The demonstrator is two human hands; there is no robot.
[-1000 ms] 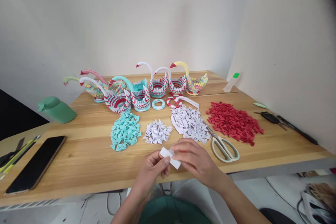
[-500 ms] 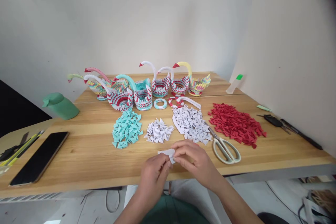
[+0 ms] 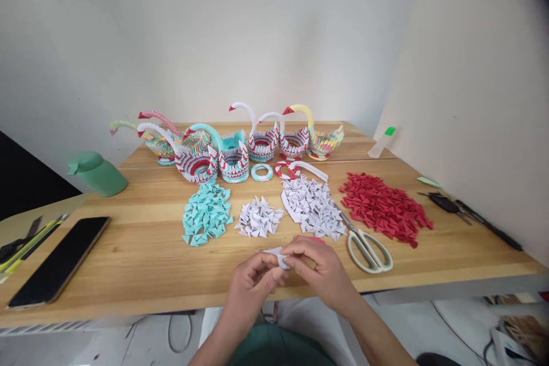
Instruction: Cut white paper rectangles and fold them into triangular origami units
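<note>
A small white piece of paper (image 3: 282, 261), partly folded, is pinched between both hands above the front of the table. My left hand (image 3: 253, 283) grips its left side, fingers curled behind it. On its right end, the thumb and fingertips of my right hand (image 3: 317, 266) are closed. A bit of red paper (image 3: 317, 239) shows just behind the right hand. Beyond the hands lie a small pile of white folded paper triangles (image 3: 259, 217), a larger white pile (image 3: 313, 206), a turquoise pile (image 3: 206, 214) and a red pile (image 3: 381, 206).
Scissors (image 3: 369, 250) with white handles lie right of my hands. Several folded-paper swans (image 3: 197, 163) stand at the back, with a paper ring (image 3: 261, 171) before them. A phone (image 3: 60, 260) and green jug (image 3: 98, 174) are at left; keys (image 3: 444, 202) at right.
The paper has turned and bent between my fingers, with less of its flat part showing. My left thumb has moved lower, away from the paper. The view has shifted slightly.
</note>
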